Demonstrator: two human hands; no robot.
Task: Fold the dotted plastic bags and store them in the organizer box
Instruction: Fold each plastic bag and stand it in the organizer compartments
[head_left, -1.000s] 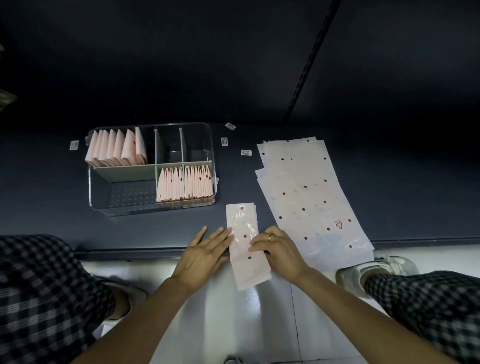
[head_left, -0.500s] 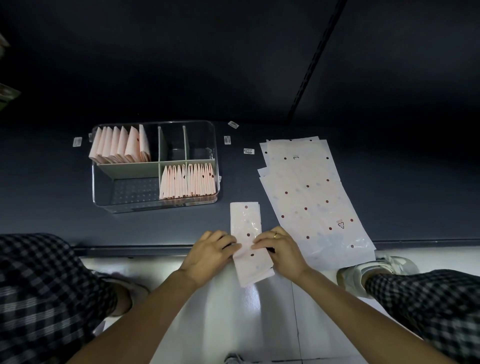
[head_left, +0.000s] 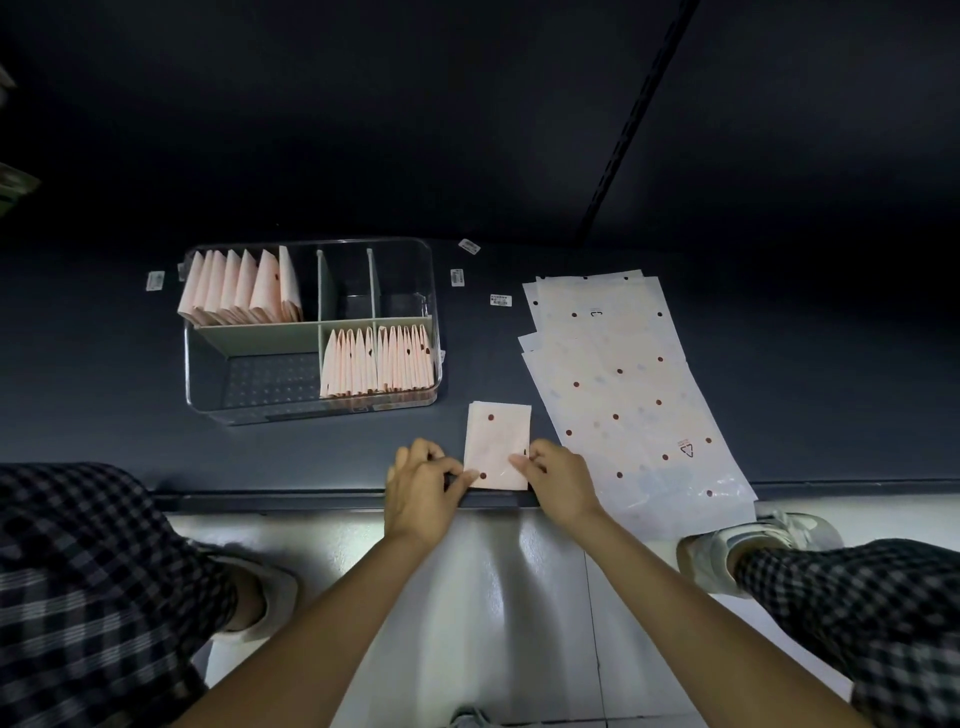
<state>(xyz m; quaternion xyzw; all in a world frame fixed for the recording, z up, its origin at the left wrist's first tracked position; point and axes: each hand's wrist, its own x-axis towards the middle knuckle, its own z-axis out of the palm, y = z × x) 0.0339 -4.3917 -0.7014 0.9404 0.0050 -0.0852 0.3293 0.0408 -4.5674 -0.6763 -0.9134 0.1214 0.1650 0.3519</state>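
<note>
Left hand (head_left: 421, 486) and right hand (head_left: 558, 480) pinch near corners of folded bag (head_left: 497, 447), pinning crease flat at shelf (head_left: 104, 457) edge; organizer box (head_left: 311, 405) just beyond, flat bags (head_left: 623, 384) alongside.

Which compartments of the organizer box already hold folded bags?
In the organizer box, the back-left compartment and front-right compartment hold upright folded bags; the front-left and two small back-right ones hold none.

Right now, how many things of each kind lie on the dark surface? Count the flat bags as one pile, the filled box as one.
Box: 1
Pile of flat bags: 1
Folded bag: 1
Labels: 4
Total: 7
</note>
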